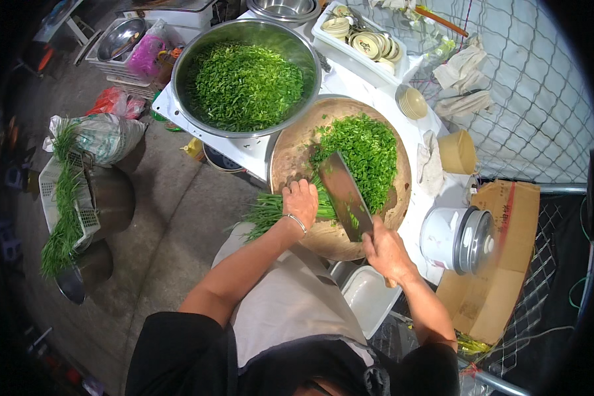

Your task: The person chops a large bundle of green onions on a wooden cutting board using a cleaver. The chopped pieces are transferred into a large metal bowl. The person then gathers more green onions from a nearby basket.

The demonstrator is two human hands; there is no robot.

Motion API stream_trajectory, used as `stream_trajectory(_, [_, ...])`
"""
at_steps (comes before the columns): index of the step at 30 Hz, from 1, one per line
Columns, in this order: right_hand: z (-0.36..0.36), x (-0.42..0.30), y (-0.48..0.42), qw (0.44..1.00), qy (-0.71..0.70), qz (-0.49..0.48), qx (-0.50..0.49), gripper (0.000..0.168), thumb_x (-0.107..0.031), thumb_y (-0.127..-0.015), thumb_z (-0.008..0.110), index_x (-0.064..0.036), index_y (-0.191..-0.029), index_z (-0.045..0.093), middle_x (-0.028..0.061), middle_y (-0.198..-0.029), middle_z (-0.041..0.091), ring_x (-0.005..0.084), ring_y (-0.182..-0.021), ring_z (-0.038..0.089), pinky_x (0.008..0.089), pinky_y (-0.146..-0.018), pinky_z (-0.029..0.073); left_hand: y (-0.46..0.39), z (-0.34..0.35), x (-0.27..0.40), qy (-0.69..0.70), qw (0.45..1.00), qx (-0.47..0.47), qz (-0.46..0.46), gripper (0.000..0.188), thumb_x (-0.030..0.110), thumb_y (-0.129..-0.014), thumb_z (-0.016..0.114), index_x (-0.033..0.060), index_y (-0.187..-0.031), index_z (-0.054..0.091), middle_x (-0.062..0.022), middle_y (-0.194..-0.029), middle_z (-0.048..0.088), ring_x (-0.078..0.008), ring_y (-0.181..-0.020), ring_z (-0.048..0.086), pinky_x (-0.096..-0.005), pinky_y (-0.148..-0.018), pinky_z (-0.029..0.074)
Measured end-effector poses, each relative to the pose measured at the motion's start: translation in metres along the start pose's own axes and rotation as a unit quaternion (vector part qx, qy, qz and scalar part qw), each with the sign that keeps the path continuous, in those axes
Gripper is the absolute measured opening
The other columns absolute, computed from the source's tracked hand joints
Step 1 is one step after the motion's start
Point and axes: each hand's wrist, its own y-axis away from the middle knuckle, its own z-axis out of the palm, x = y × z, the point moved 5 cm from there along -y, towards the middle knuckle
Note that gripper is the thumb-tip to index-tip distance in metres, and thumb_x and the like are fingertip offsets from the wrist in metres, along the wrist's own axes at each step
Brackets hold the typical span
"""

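My left hand point(301, 204) presses down on a bunch of long green chives or similar greens point(267, 213), whose uncut ends hang over the near left edge of a round wooden chopping board point(297, 143). In my right hand point(388, 250) is the handle of a broad cleaver point(345, 198). Its blade lies across the cut end of the bunch, with green bits stuck to its face. Beyond the blade, a heap of chopped greens point(364, 158) covers the board's right part. A large steel bowl point(178, 94) at the board's far left holds many more chopped greens.
The white table point(349, 81) also bears a white bin of small dishes point(356, 47), stacked bowls point(412, 103), a cloth point(429, 163) and a lidded pot point(445, 237). At left, uncut greens point(64, 213) lie over a white basket point(49, 190). A cardboard box point(495, 277) stands at right.
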Motion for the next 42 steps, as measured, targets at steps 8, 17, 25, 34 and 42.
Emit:
stream_trajectory(8, [0.044, 0.013, -0.041, 0.999, 0.01, 0.036, -0.03, 0.029, -0.011, -0.096, 0.056, 0.008, -0.115, 0.046, 0.0338, -0.077, 0.064, 0.0537, -0.079, 0.064, 0.0585, -0.072, 0.052, -0.002, 0.022, 0.009, 0.006, 0.997, 0.075, -0.016, 0.018, 0.013, -0.085, 0.062, 0.0069, -0.101, 0.059, -0.0127, -0.105, 0.052, -0.0309, -0.1, 0.054, -0.0458, -0.084, 0.046])
stream_trajectory(17, [0.059, 0.043, -0.061, 0.981, -0.132, -0.025, 0.139, 0.048, -0.02, -0.098, 0.056, 0.011, -0.133, 0.046, 0.028, -0.09, 0.07, 0.0488, -0.087, 0.067, 0.0546, -0.081, 0.052, 0.008, -0.019, -0.015, 0.034, 0.997, 0.019, 0.063, 0.078, 0.043, -0.059, 0.09, 0.0024, -0.116, 0.054, -0.0137, -0.115, 0.05, -0.0296, -0.115, 0.048, -0.0456, -0.092, 0.043])
stream_trajectory(25, [0.013, 0.005, -0.002, 1.0, 0.006, -0.014, -0.024, 0.026, -0.01, -0.097, 0.054, 0.007, -0.114, 0.045, 0.0336, -0.08, 0.064, 0.0528, -0.082, 0.065, 0.0563, -0.072, 0.051, 0.012, 0.0, -0.007, -0.06, 0.998, -0.018, 0.014, 0.063, 0.038, -0.069, 0.085, 0.004, -0.113, 0.056, -0.0132, -0.112, 0.053, -0.0306, -0.107, 0.053, -0.0464, -0.088, 0.047])
stream_trajectory(34, [0.067, 0.021, -0.068, 0.999, 0.01, -0.033, 0.0, 0.036, -0.017, -0.098, 0.055, 0.007, -0.122, 0.046, 0.0318, -0.078, 0.066, 0.0525, -0.075, 0.066, 0.0585, -0.072, 0.053, 0.008, 0.029, 0.0, -0.066, 0.988, 0.137, 0.014, 0.013, 0.017, -0.083, 0.064, 0.0099, -0.094, 0.06, -0.0087, -0.095, 0.053, -0.0276, -0.09, 0.054, -0.0429, -0.072, 0.045])
stream_trajectory(42, [0.058, 0.049, -0.082, 0.998, -0.045, -0.022, 0.032, 0.035, -0.018, -0.099, 0.053, 0.004, -0.124, 0.046, 0.0323, -0.079, 0.067, 0.0523, -0.075, 0.067, 0.0599, -0.073, 0.054, 0.006, 0.004, -0.013, 0.021, 0.999, 0.023, 0.026, 0.051, 0.017, -0.067, 0.08, 0.0048, -0.11, 0.055, -0.0158, -0.109, 0.055, -0.0355, -0.107, 0.057, -0.0471, -0.088, 0.051])
